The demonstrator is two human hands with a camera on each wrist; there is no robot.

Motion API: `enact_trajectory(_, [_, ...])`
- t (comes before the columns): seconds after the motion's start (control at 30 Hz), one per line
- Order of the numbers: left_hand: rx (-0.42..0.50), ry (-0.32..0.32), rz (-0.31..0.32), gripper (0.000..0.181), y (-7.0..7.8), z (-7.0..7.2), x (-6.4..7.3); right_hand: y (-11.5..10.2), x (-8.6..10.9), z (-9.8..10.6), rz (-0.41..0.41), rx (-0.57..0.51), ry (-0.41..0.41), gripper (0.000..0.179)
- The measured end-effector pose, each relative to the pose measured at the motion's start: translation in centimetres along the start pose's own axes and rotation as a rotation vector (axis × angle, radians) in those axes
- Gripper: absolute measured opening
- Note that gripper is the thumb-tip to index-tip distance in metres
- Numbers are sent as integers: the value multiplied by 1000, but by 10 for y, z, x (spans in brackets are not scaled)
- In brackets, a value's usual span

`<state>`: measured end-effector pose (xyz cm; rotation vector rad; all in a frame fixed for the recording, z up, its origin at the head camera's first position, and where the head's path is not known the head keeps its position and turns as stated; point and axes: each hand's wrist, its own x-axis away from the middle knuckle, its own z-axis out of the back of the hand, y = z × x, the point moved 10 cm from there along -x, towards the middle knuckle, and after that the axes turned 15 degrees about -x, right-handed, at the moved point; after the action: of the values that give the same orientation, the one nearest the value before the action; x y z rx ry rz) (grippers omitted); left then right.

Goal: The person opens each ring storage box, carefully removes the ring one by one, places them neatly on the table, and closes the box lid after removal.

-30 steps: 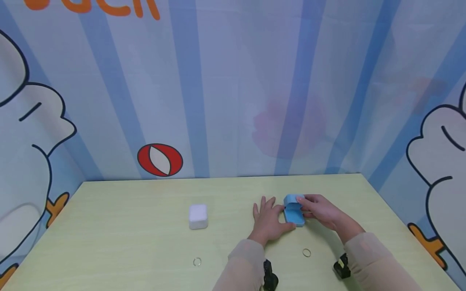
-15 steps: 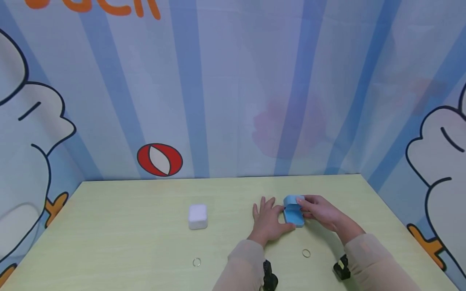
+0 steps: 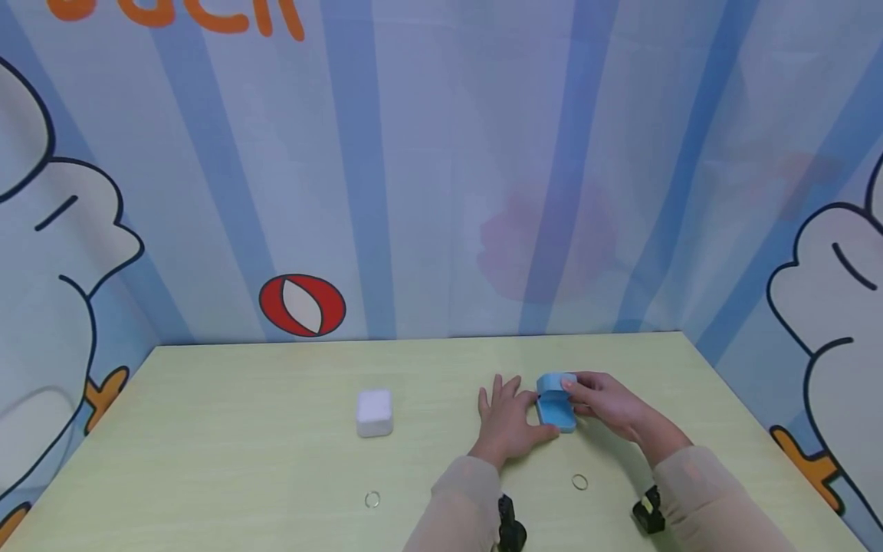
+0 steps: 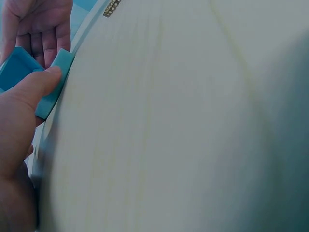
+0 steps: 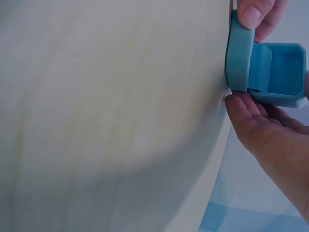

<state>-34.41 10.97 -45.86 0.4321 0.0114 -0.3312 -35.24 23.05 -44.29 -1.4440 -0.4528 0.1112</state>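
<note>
A small light-blue ring box (image 3: 556, 416) stands on the table with its lid raised, and its inside looks bare. My left hand (image 3: 509, 423) holds the base, thumb on the front edge and index finger by the back left corner; its other fingers are spread. With my right hand (image 3: 612, 402) I grip the raised lid (image 5: 289, 67) from the right side, thumb at its front. In the left wrist view my left thumb (image 4: 43, 83) presses on the box's base (image 4: 52, 94). A thin ring (image 3: 585, 486) lies nearer me, below the box.
A second thin ring (image 3: 366, 501) lies front left on the pale wood table (image 3: 241, 445). Behind it stands a closed pale lavender box (image 3: 375, 414) with rounded corners. A striped blue cloth backdrop (image 3: 448, 192) rises at the table's back edge and both sides.
</note>
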Motion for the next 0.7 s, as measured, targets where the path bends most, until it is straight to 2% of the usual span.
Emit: enact_trajectory(0.7, [-8,-5,0,59,0,-2,0,-2,3,0,27,19,-24,71])
